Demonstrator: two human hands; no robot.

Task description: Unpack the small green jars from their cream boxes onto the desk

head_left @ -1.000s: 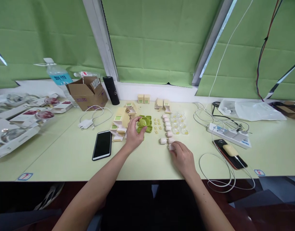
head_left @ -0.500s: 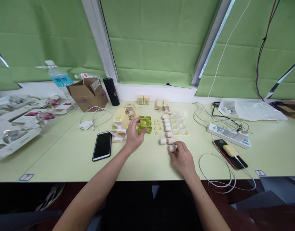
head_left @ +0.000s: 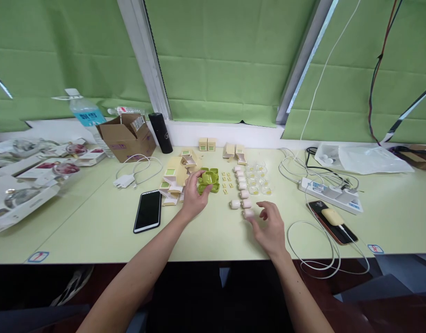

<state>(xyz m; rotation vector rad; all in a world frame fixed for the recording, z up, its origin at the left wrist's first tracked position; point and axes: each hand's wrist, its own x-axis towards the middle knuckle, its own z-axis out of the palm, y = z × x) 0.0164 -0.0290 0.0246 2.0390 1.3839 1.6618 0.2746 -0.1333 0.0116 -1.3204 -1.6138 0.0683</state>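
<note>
My left hand (head_left: 195, 194) pinches a small olive-green piece (head_left: 207, 177) between thumb and fingers. Around and beneath it lie more olive-green square pieces (head_left: 213, 187), grouped tightly. My right hand (head_left: 271, 226) has its fingers apart beside the nearest small pale pink jar (head_left: 248, 213); its thumb is close to the jar, and I cannot tell if they touch. Several like jars (head_left: 242, 186) form a column leading away, with one jar (head_left: 234, 204) off to the left. Between the green pieces and the column lie tiny yellow pieces (head_left: 224, 185). Clear cups with yellow spots (head_left: 259, 178) stand right of the column.
Opened cream boxes (head_left: 174, 173) crowd the left of the green pieces, near a phone (head_left: 147, 211) and a black bottle (head_left: 160, 132). Four-sided cartons (head_left: 207, 144) stand at the back. To the right lie a power strip (head_left: 330, 195), loose cables and another phone (head_left: 349, 235).
My right hand has let go of the nearest pale pink jar and drawn back slightly to the right, its fingers spreading. My left hand has stayed in place.
</note>
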